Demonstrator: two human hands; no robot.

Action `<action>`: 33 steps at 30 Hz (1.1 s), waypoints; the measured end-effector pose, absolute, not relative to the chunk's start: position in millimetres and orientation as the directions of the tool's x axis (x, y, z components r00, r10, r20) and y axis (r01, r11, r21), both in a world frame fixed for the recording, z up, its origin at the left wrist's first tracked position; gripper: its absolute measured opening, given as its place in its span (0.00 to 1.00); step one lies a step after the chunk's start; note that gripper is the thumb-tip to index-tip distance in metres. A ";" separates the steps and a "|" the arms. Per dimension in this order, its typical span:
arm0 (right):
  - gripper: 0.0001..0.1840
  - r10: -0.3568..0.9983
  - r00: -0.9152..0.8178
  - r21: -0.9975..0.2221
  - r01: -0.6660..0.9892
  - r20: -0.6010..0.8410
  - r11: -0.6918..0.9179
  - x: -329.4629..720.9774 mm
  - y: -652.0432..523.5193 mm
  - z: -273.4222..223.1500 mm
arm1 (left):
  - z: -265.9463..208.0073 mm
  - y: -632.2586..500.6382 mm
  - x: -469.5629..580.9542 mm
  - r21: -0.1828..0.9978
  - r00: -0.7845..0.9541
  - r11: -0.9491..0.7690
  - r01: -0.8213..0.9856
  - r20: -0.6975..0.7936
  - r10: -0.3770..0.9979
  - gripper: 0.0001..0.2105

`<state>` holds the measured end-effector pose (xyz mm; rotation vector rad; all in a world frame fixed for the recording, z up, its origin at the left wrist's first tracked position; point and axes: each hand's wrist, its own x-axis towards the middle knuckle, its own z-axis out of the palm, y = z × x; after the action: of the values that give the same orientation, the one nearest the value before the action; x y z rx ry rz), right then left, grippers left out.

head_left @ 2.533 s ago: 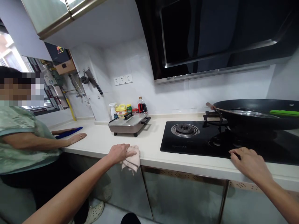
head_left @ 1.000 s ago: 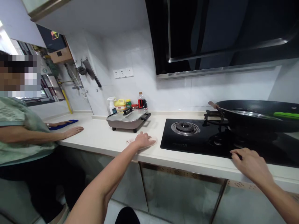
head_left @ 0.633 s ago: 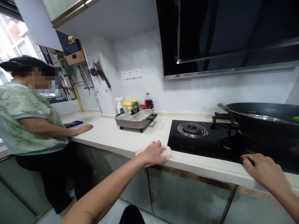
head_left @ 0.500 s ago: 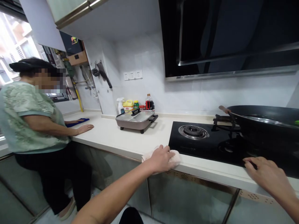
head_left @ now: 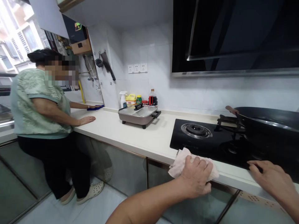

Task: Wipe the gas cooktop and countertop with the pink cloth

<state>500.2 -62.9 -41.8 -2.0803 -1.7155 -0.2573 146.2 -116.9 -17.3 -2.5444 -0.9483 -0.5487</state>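
My left hand [head_left: 196, 174] is closed over a pale pinkish-white cloth [head_left: 178, 165]. It presses the cloth against the front edge of the white countertop [head_left: 149, 141], just in front of the black gas stove [head_left: 210, 146]. Part of the cloth hangs past the edge. At the right, my right hand [head_left: 272, 177] rests by the stove's front edge, thumb and forefinger apart, with nothing visible in it. Its other fingers are partly hidden.
A large black wok [head_left: 275, 124] sits on the stove's right side. An electric pan with glass lid [head_left: 137, 116] stands on the counter, bottles [head_left: 153, 98] behind it. A co-worker [head_left: 46, 99] at the left has one hand on a blue cloth [head_left: 95, 107]. The range hood [head_left: 233, 37] overhangs the stove.
My left hand has slid the cloth rightward and nearer along the counter's front edge. The co-worker's hand with the blue cloth has reached farther toward the back wall. The view has shifted slightly.
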 end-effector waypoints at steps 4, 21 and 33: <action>0.33 0.890 0.221 -0.207 0.967 0.398 -0.148 498.0 -64.2 -39.8 | -25.8 -123.1 138.7 -0.218 0.731 -0.716 0.663 0.394 0.557 0.47; 0.30 0.896 0.250 -0.213 0.960 0.367 -0.181 489.0 -72.6 -29.4 | -52.2 -93.4 165.6 -0.338 0.692 -0.634 0.695 0.554 0.464 0.26; 0.32 0.900 0.245 -0.221 0.960 0.360 -0.173 503.3 -67.0 -36.7 | -52.4 -77.6 89.5 -0.315 0.728 -0.699 0.642 0.538 0.426 0.25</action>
<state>503.3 -67.0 -36.7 -2.1264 -1.7020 -0.2049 89.5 -77.6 -52.4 -2.4412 -0.8120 -0.5931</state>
